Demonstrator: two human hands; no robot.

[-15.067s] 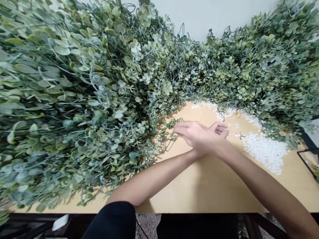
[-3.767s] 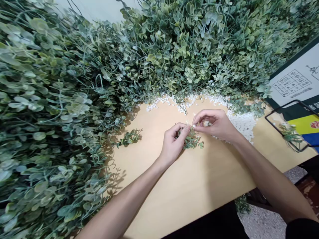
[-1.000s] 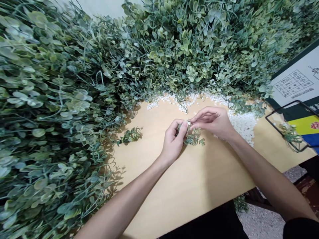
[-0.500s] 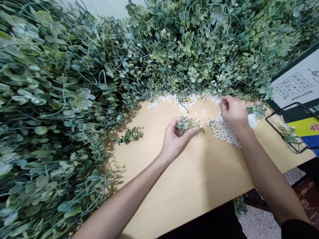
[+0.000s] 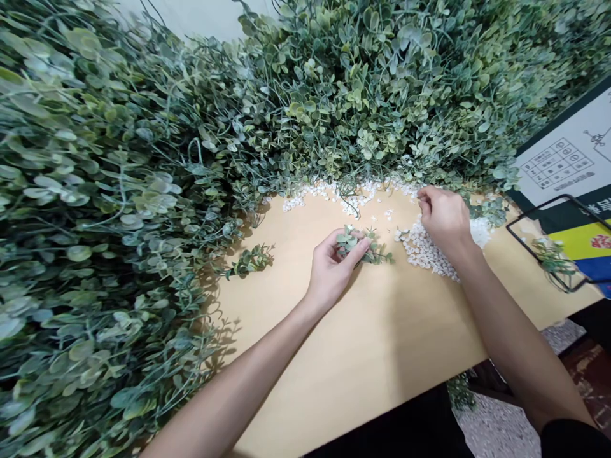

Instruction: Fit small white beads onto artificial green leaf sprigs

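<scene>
On the counter (image 5: 334,375), left hand (image 5: 329,270) noted with fingers closed on a leafy green sprig (image 5: 377,253). To its left lies a loose sprig (image 5: 251,261). To its right, right hand (image 5: 447,222) observed over small white pieces (image 5: 424,251), fingers curled; cannot tell whether they grip anything. Dense leafy greenery (image 5: 344,95) lines the far side

Tabletop (image 5: 305,369) — smooth, pale wood-look; leaves (image 5: 353,95) — matt, plastic-looking.

greenery (image 5: 143,159): cut by top, left edges | board (image 5: 556,162): print too small | right hand (image 5: 446,219): fingertips' contents unclear
</scene>
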